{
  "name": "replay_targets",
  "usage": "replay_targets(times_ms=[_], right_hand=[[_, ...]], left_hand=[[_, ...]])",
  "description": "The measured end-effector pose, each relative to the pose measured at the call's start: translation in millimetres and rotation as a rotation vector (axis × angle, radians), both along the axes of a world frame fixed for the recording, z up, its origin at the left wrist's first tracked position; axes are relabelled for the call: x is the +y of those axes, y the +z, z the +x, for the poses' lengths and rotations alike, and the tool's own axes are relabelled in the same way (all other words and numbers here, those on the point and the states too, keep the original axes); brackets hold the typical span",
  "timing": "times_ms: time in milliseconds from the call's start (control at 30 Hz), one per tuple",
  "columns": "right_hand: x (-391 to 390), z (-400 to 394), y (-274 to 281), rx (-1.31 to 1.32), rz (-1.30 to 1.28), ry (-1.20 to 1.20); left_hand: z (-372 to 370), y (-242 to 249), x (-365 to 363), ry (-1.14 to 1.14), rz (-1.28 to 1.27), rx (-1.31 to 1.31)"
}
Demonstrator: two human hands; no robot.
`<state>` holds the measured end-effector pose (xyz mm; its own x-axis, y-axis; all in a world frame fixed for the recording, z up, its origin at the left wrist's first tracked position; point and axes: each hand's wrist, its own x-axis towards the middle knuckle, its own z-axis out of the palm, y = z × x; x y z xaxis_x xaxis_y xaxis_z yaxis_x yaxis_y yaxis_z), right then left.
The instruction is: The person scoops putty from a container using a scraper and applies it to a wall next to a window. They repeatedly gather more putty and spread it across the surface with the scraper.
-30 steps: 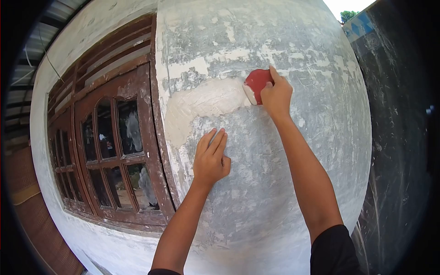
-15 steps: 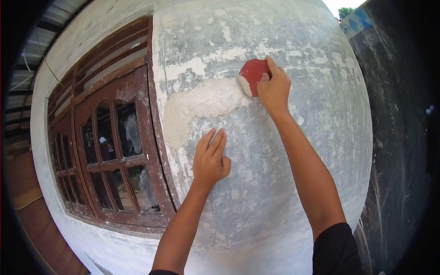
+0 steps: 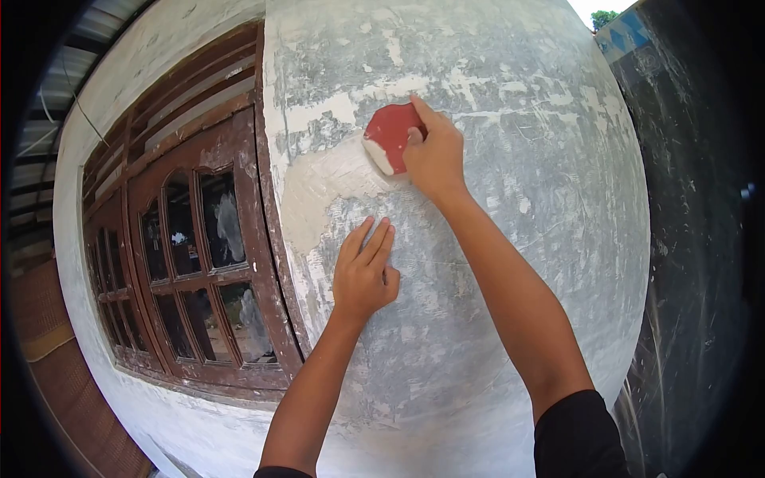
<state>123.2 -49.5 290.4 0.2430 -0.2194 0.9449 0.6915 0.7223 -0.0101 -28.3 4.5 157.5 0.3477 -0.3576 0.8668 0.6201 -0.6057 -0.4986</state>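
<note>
My right hand grips a red putty scraper with thumb and fingers. Pale putty coats the scraper's lower left edge, which lies against the grey, patchy wall. A band of fresh, cream-coloured putty runs from beside the window frame to the scraper. Below that band, my left hand rests on the wall, two fingers stretched upward and the thumb at the side. It holds nothing that I can see.
At the left is a brown wooden window with glass panes and slats above. A dark panel stands along the wall's right side. Metal roofing shows at the upper left, with a thin hanging wire.
My right hand has moved left with the scraper, over the right end of the putty band. My left hand has stayed nearly in the same place.
</note>
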Motion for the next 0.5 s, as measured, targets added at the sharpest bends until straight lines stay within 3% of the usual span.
replay_targets(times_ms=[67, 167, 267, 333, 367, 433, 500], right_hand=[[5.9, -5.7, -0.2, -0.078, -0.076, 0.003], [10.1, 17.9, 5.0, 0.162, -0.103, -0.139], [1.5, 37.7, 1.0, 0.283, 0.074, -0.162], [5.0, 28.4, -4.4, 0.176, 0.105, 0.010], [4.9, 14.1, -7.8, 0.048, 0.143, -0.055], [-4.0, -13.2, -22.0, -0.092, -0.088, 0.029], [4.4, -13.0, -27.3, -0.091, -0.143, -0.018]], left_hand=[[1.4, 0.5, 0.6, 0.003, 0.007, -0.001], [-0.8, 0.4, 0.4, 0.001, 0.002, -0.001], [1.2, 0.1, -1.1, -0.007, -0.004, -0.005], [0.8, 0.4, -1.1, -0.007, -0.006, -0.005], [0.1, -0.9, -0.5, -0.006, -0.011, -0.004], [0.1, 0.0, 1.5, -0.025, 0.008, -0.001], [-0.5, 0.8, 1.8, -0.021, 0.010, 0.001]])
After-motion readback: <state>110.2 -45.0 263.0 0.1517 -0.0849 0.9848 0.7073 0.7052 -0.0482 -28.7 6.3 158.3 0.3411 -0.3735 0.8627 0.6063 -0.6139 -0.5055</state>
